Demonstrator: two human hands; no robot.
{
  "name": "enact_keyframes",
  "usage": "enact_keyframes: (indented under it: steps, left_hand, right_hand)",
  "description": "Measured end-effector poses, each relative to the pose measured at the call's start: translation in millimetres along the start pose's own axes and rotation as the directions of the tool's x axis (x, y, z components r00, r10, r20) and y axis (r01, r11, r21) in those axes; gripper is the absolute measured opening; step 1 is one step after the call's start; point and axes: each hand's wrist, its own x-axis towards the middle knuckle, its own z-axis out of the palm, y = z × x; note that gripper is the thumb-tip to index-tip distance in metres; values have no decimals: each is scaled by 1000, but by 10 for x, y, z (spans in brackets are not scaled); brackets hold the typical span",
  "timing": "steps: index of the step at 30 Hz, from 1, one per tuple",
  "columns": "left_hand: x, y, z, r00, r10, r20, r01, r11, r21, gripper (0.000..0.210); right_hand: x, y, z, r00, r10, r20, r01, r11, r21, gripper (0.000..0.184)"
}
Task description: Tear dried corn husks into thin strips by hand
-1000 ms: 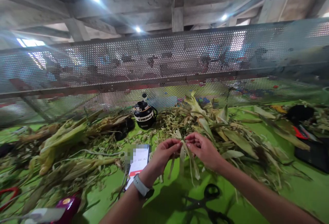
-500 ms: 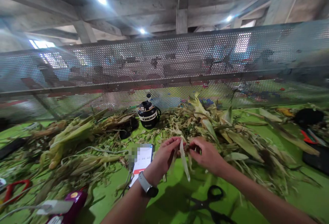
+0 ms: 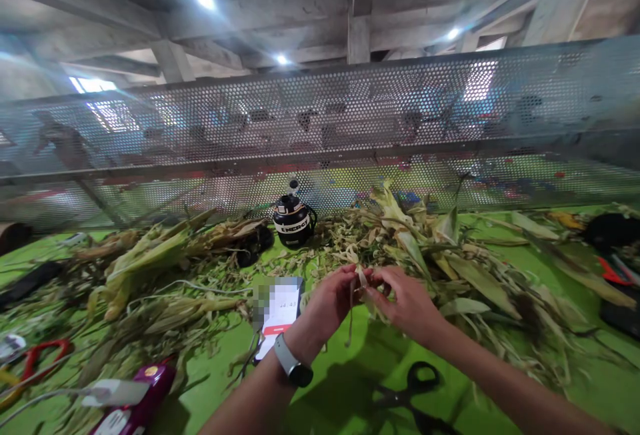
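Observation:
A pale corn husk strip (image 3: 361,278) is pinched between my two hands above the green table. My left hand (image 3: 334,298), with a watch (image 3: 295,363) on its wrist, has its fingertips closed on the strip; a thin end hangs below them. My right hand (image 3: 403,302) meets it from the right, thumb and fingers pinching the same husk. The fingers partly hide how the strip is folded or wrapped. Below the hands lie black scissors (image 3: 400,398), and left of my left hand a phone (image 3: 281,312) with a lit screen.
Dried husk heaps lie left (image 3: 145,262) and right (image 3: 465,275). A black jug (image 3: 291,225) marked ENERGY stands before the perforated metal screen (image 3: 320,128). Red-handled scissors (image 3: 47,358) and a purple device (image 3: 143,398) with a cable are at lower left. People are blurred beyond the screen.
The strip's broad end, which hung down freely before, is now drawn up between the fingers, with a thin end hanging. My hands have come closer together. The view has shifted slightly.

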Motion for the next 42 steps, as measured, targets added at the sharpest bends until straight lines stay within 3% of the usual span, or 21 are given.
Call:
enact_keyframes:
  steps: [7,12,15,18,23,26,32,37,42]
  left_hand:
    - [-19,9,-31,999,-4,-33,3,1000,-9,14]
    - [6,-71,-43,987,99,-130,-99,995,1,22]
    - [17,-95,-42,982,97,-160,-98,995,3,26]
    - [15,-62,-65,983,106,-152,-89,989,116,28]
    - [-14,62,-106,970,197,-139,-121,895,429,24]
    - [-34,79,-85,982,155,-103,-102,910,401,24]
    - [-26,-27,-50,993,112,-42,-104,983,153,27]
    - [-45,44,-54,972,228,-57,-192,909,370,27]
    - [-60,93,-55,986,165,-34,-134,894,428,26]
  right_hand:
    - [49,-1,-45,999,52,0,-51,979,198,17]
    - [13,-11,50,992,80,101,-104,959,263,18]
    - [-5,-3,146,982,78,175,-132,937,324,15]
    - [0,-12,134,987,71,144,-120,924,363,14]
    - [22,-47,-92,987,115,108,-148,910,387,16]
    - [23,-54,-127,984,130,120,-166,911,377,20]
    - [21,-46,26,977,88,195,-165,889,427,23]
    - [63,-57,-117,955,179,236,-269,859,437,27]
    - [78,-112,-274,964,171,203,-250,841,479,28]
